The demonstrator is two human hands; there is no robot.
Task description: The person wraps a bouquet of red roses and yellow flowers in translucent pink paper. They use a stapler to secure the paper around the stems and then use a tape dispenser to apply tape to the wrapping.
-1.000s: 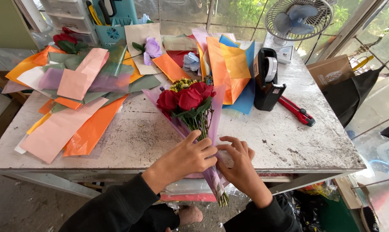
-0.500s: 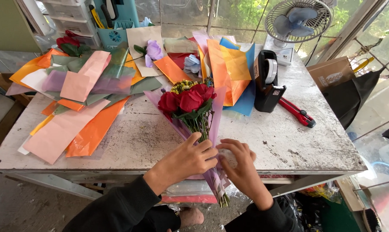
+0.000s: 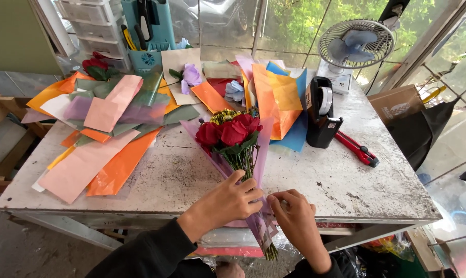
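Note:
A bouquet of red roses [image 3: 229,132] with small yellow flowers lies on the worn white table [image 3: 181,175], wrapped in translucent purple paper [image 3: 261,149], stems pointing toward me past the table's front edge. My left hand [image 3: 228,200] clasps the wrapped stems from the left. My right hand [image 3: 292,216] pinches the wrapper at the stems from the right, fingertips close to the left hand.
Sheets of orange, pink, green and purple wrapping paper [image 3: 104,134] cover the table's left and back. A black tape dispenser [image 3: 321,112] and red cutter [image 3: 356,148] sit at the right, a small fan [image 3: 354,44] behind them. A blue tool holder [image 3: 148,31] stands at the back.
My hands stay on the wrapped stems; the right hand's fingers have shifted slightly nearer the left hand. The bouquet has not moved.

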